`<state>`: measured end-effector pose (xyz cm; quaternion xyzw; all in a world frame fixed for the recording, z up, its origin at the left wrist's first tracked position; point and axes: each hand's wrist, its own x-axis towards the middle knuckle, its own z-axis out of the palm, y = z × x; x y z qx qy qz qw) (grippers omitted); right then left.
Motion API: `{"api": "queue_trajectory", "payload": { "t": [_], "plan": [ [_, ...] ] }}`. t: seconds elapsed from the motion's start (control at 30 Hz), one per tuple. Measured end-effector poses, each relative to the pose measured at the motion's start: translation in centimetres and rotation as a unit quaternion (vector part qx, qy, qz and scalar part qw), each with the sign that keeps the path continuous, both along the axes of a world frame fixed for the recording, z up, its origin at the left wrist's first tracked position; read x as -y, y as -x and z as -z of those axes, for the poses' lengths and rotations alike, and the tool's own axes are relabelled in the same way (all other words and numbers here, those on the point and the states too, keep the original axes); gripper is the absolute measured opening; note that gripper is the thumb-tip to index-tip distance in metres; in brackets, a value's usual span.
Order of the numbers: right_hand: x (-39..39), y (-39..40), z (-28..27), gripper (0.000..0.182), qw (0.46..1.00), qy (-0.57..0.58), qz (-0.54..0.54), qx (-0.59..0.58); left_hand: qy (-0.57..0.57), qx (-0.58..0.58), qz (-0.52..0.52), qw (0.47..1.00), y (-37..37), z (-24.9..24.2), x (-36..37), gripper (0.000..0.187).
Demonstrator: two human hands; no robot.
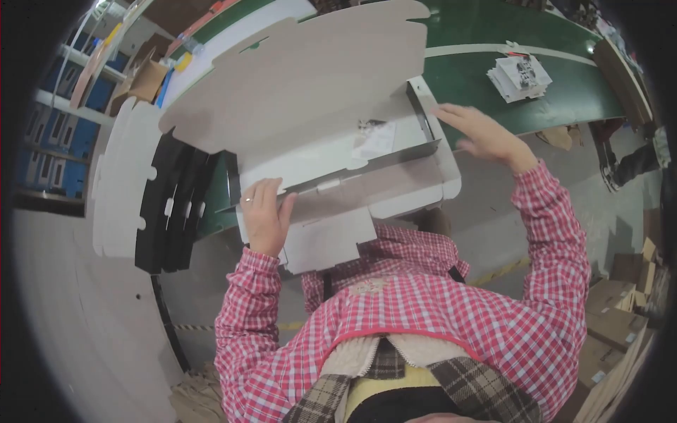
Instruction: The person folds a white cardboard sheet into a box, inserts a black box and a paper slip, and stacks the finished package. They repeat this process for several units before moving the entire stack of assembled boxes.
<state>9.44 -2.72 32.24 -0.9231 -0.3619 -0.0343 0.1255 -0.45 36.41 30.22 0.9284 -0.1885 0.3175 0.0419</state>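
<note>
A partly folded cardboard box [303, 92], white inside with dark side walls, lies before me with its large lid flap raised at the back. A small printed leaflet [374, 139] rests on the box floor towards the right. My left hand [265, 211], a ring on one finger, lies over the front left corner of the box, its fingers spread and touching the edge. At the box's right end, my right hand [485, 135] has its fingers stretched out, the tips at the side wall, holding nothing that I can see.
A stack of printed leaflets [520, 76] lies on the green table [585, 95] at the back right. Several folded black and white boxes [166, 204] stand at the left. An open brown carton [144, 77] is at the back left; more cartons [610, 317] are at the lower right.
</note>
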Motion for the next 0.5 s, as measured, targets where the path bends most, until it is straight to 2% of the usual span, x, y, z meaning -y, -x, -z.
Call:
{"api": "queue_trajectory", "payload": {
  "t": [0.03, 0.07, 0.1, 0.17, 0.33, 0.37, 0.4, 0.43, 0.47, 0.5],
  "plan": [
    [0.3, 1.1, 0.5, 0.064, 0.989, -0.099, 0.008, -0.109, 0.005, -0.017, -0.013, 1.000, -0.7, 0.3, -0.1, 0.022],
    [0.5, 2.1, 0.8, 0.079, 0.956, -0.198, 0.017, -0.214, 0.009, -0.034, -0.024, 0.999, -1.5, 0.4, -0.2, 0.026],
    [-0.4, 1.9, 1.5, 0.077, 0.949, -0.228, 0.041, -0.215, -0.004, -0.032, -0.028, 0.999, -2.9, 0.5, 0.0, 0.027],
    [-2.6, 1.6, 2.4, 0.072, 0.906, -0.339, 0.130, -0.218, -0.048, -0.022, -0.048, 0.997, -5.5, 0.6, 0.3, 0.049],
    [-6.9, -1.1, 4.1, 0.060, 0.877, -0.359, 0.230, -0.222, 0.113, -0.203, -0.096, 0.968, -8.2, 2.4, -0.9, 0.045],
    [-9.0, -2.0, 3.4, 0.064, 0.859, -0.357, 0.225, -0.291, 0.173, -0.243, -0.047, 0.953, -8.3, 2.3, -2.6, 0.034],
    [-10.3, -3.1, 3.6, 0.063, 0.871, -0.348, 0.194, -0.287, 0.146, -0.187, -0.014, 0.971, -8.0, 3.1, -3.9, 0.036],
    [-11.5, -4.0, 4.0, 0.063, 0.889, -0.332, 0.159, -0.275, 0.080, -0.087, 0.075, 0.990, -7.4, 4.1, -5.2, 0.039],
    [-12.4, -5.0, 4.3, 0.063, 0.904, -0.315, 0.126, -0.261, 0.009, 0.010, 0.163, 0.986, -7.2, 5.3, -6.1, 0.042],
    [-11.0, -4.5, 5.1, 0.063, 0.904, -0.303, 0.138, -0.269, -0.004, -0.030, 0.138, 0.990, -6.6, 6.0, -4.7, 0.041]
  ]
}}
